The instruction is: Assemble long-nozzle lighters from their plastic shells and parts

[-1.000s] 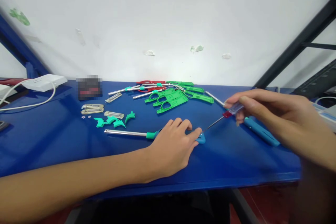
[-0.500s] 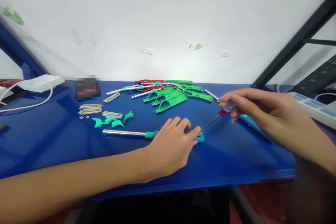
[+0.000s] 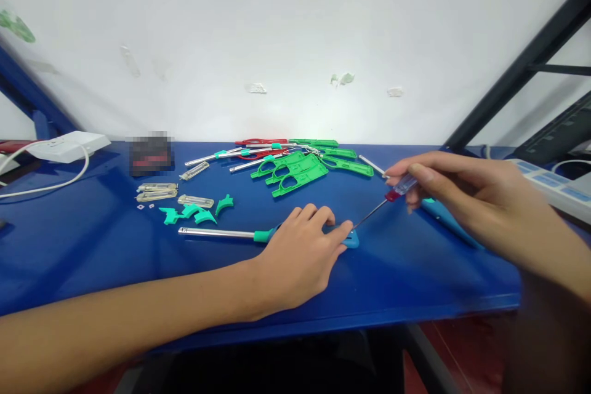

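A blue lighter (image 3: pixel 353 239) with a teal collar and a long silver tube lies flat on the blue table (image 3: pixel 397 283), tube to the left. My left hand (image 3: pixel 300 258) is wrapped over its handle, pressing it down and covering most of it. In my right hand (image 3: pixel 443 197) is a screwdriver (image 3: pixel 405 184) with a clear and red handle, pinched between thumb and fingers. The screwdriver's tip meets the right end of the blue handle beside my left fingertips; the exact contact point is too small to tell.
Green shell halves (image 3: pixel 300 175), metal tubes (image 3: pixel 252 164) and red shells (image 3: pixel 261 142) lie at the back. Teal triggers (image 3: pixel 203 215) and clear tanks (image 3: pixel 157 196) are at left. A blue piece (image 3: pixel 452 225) lies under my right hand, near a power strip (image 3: pixel 549 183).
The view has shifted slightly, moving the table items a little left in the picture. Both hands keep their grips, and the screwdriver tip stays at the handle's end.
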Demonstrator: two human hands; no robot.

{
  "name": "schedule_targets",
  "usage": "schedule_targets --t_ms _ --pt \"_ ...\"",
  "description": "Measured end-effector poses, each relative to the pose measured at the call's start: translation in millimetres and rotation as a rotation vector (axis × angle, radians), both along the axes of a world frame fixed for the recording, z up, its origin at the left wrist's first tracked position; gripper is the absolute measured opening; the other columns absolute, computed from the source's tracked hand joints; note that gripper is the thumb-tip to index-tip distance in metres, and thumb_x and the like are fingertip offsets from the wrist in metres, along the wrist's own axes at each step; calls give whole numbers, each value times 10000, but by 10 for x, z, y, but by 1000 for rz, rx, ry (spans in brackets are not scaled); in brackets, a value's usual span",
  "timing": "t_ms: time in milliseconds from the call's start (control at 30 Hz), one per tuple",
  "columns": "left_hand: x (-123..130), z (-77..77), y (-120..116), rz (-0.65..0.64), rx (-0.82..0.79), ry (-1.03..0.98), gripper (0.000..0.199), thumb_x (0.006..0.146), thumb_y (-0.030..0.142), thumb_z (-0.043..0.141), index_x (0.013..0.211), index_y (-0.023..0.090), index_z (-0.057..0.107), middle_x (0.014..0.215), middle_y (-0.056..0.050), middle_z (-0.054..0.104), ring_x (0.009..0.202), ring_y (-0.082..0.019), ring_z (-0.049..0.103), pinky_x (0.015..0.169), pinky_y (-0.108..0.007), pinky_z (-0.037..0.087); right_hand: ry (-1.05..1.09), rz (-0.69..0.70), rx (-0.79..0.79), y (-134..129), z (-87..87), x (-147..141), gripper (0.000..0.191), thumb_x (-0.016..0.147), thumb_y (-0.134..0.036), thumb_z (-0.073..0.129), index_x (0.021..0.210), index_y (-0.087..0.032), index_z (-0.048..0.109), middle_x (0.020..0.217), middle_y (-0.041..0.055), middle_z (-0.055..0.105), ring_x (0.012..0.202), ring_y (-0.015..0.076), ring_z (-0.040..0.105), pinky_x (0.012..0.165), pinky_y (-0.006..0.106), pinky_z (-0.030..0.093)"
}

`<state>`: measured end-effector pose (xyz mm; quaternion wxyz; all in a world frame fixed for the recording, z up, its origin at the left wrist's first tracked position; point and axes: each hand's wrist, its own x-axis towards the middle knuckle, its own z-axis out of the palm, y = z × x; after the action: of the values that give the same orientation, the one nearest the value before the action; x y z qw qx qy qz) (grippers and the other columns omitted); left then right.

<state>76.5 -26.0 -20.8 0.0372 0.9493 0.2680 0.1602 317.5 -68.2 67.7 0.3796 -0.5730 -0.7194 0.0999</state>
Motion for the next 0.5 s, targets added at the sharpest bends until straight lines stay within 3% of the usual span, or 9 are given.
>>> schedule_targets --t_ms 500 --pt "-2 1 6 1 -14 10 388 1121 253 434 1467 197 599 1259 -122 634 1032 -291 553 918 -481 520 -47 -47 39 -10 19 52 378 1011 -565 614 1019 -245 815 755 34 745 683 169 689 645 278 516"
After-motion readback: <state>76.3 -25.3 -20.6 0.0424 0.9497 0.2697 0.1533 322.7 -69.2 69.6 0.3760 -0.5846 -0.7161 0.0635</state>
